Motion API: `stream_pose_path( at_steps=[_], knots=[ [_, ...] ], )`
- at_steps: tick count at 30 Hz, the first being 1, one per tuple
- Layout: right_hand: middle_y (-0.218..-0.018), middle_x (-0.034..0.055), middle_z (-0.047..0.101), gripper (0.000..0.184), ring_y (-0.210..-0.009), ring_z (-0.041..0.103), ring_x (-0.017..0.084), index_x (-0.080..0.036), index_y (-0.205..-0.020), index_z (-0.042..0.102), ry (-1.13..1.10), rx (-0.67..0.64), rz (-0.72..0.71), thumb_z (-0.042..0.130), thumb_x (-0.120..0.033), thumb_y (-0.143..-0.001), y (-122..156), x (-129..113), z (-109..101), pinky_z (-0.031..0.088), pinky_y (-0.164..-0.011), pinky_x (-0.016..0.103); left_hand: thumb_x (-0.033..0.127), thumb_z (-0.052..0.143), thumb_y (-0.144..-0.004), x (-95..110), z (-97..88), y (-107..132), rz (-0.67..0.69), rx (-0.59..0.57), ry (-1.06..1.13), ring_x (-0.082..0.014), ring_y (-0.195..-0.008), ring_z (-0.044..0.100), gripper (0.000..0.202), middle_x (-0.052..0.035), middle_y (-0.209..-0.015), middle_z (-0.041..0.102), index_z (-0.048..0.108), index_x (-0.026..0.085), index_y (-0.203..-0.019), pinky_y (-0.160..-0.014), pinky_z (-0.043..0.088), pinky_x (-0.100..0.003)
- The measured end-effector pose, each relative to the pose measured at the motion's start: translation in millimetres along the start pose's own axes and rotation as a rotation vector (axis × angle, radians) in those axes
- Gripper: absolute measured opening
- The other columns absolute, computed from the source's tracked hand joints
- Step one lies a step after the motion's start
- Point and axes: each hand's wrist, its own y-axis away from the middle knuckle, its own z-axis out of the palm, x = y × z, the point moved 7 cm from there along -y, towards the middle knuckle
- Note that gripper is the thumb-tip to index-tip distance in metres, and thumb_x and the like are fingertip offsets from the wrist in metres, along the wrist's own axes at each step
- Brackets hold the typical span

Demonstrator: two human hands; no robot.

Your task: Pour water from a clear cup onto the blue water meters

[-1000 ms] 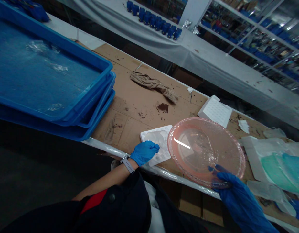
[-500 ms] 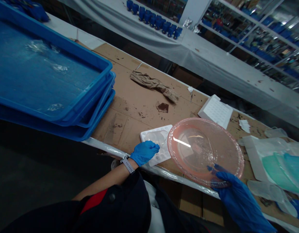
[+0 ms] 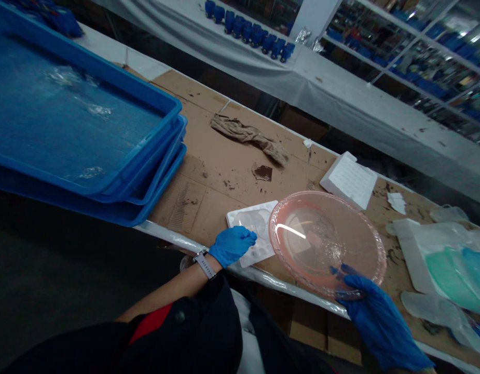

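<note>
Both my hands wear blue gloves. My right hand [image 3: 374,317] grips the near rim of a clear pink glass plate [image 3: 343,236], thumb on top, and holds it over the cardboard-covered table [image 3: 220,161]. My left hand [image 3: 232,244] rests curled on the near corner of a white foam tray [image 3: 255,228] that lies flat at the table's front edge, partly under the plate's left rim.
A stack of blue plastic trays [image 3: 80,124] fills the left. A crumpled brown rag [image 3: 249,136] and a second white foam block [image 3: 348,180] lie farther back. Plastic-wrapped teal plates [image 3: 453,265] sit at the right. A row of blue cups [image 3: 247,31] stands on the far bench.
The pink plate and my right hand have shifted slightly left and toward me. My left hand has stayed on the foam tray.
</note>
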Motion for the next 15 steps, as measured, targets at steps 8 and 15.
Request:
stream_pose_path(
  at_steps=[8, 15],
  knots=[
    [-0.104, 0.0025, 0.075, 0.058, -0.079, 0.07, 0.016, -0.021, -0.101, 0.07, -0.051, 0.01, 0.038, 0.083, -0.01, -0.045, -7, 10, 7, 0.063, -0.059, 0.023, 0.029, 0.059, -0.1, 3, -7.0, 3, 0.0, 0.019, 0.012, -0.022, -0.1, 0.073, 0.022, -0.0083, -0.105, 0.08, 0.075, 0.016, -0.092, -0.087, 0.056, -0.039],
    [-0.099, 0.0014, 0.076, 0.065, -0.082, 0.072, 0.018, -0.02, -0.105, 0.069, -0.099, -0.05, 0.067, 0.085, -0.009, -0.043, -16, 23, 16, 0.065, -0.062, 0.025, 0.03, 0.06, -0.1, -4, -12.8, 0, 0.007, 0.049, 0.009, -0.0227, -0.099, 0.072, 0.023, -0.0078, -0.101, 0.079, 0.075, 0.017, -0.088, -0.088, 0.055, -0.04]
  ],
)
